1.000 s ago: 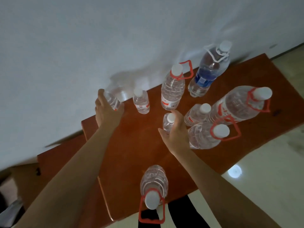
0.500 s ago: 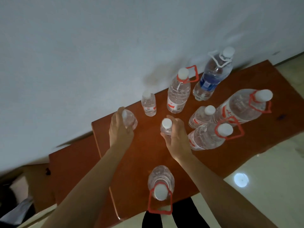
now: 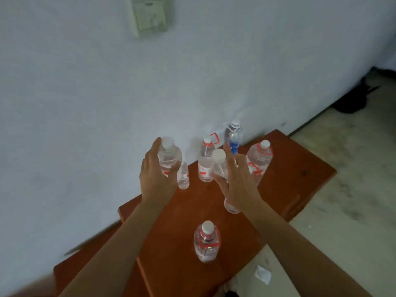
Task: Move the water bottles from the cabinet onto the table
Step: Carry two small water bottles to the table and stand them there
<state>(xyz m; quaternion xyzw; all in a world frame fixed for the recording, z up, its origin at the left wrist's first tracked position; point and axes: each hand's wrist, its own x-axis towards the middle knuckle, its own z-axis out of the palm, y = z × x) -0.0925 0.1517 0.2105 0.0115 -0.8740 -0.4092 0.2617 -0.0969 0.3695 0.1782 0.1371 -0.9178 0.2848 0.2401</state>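
- left hand [image 3: 157, 176] curls round a small bottle [image 3: 169, 156], right hand [image 3: 239, 186] round a second bottle [image 3: 219, 160], both seemingly clear of the wooden top [image 3: 300, 168].
- carry step; next, stand both upright.

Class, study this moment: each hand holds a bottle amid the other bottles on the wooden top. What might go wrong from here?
1. The left hand and right hand each hold one bottle, the left bottle and the right bottle, with fingers looking only partly wrapped, so one may slip.
2. The front bottle stands between the forearms; pulling back might topple it.
3. The short bottle sits right by the left thumb and could get bumped.
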